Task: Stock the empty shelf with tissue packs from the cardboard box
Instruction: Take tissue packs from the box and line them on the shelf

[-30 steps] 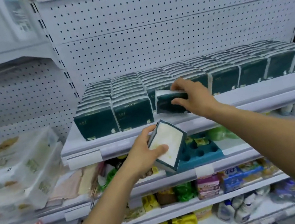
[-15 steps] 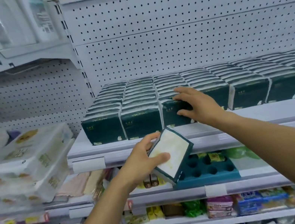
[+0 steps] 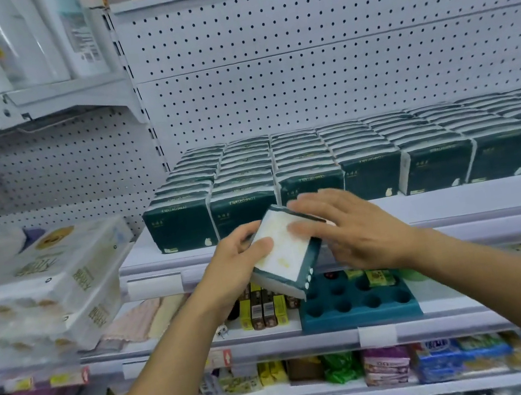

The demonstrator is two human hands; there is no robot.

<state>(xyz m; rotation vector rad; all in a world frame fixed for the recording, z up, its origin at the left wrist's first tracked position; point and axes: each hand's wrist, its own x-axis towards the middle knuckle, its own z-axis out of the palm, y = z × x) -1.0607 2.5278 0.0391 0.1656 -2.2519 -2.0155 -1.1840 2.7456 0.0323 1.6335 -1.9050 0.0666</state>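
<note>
My left hand (image 3: 236, 267) grips a dark green tissue pack (image 3: 285, 255) with a white face, held tilted in front of the shelf edge. My right hand (image 3: 356, 232) lies over the pack's upper right side with fingers spread and fairly straight, touching it. Behind both hands, several rows of the same green tissue packs (image 3: 367, 157) stand on the white shelf (image 3: 461, 200), filling it from left to right. The cardboard box is not in view.
White pegboard backs the shelf. Large white paper-roll bundles (image 3: 40, 281) jut out at the left. Below sit a teal tray with round holes (image 3: 358, 305), small upright boxes (image 3: 263, 308) and lower shelves of packaged goods.
My right hand has left the pack it pushed into the front row and come back down onto the pack in my left hand, which has risen slightly.
</note>
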